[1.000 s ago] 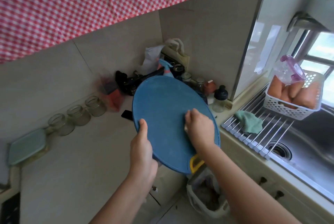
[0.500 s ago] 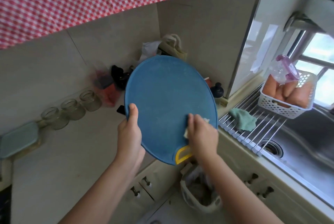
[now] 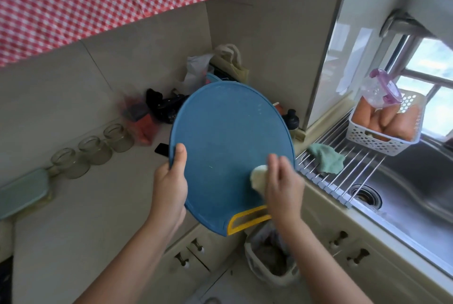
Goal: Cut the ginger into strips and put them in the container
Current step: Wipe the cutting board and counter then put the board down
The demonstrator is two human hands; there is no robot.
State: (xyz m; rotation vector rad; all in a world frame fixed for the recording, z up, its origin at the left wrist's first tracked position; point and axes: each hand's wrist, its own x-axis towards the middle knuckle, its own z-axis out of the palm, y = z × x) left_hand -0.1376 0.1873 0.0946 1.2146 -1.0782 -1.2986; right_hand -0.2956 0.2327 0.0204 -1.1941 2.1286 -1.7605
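Observation:
A round blue cutting board (image 3: 228, 146) with a yellow handle slot (image 3: 248, 220) is held tilted above the counter's front edge. My left hand (image 3: 171, 181) grips its left rim, thumb on the top face. My right hand (image 3: 282, 181) holds a pale wad, a tissue or cloth (image 3: 258, 177), against the board's lower right part. The hand is blurred by motion. I see no ginger or knife in this view.
A lined trash bin (image 3: 272, 257) stands on the floor under the board. To the right are a sink (image 3: 404, 193), a roll-up rack with a green cloth (image 3: 326, 160) and a white basket of carrots (image 3: 384, 129). Glass jars (image 3: 94, 150) and a lidded container (image 3: 23, 192) line the wall.
The board has been lifted and tilted toward me. My right hand has slid with the wad from mid-board down to the lower right, near the yellow handle.

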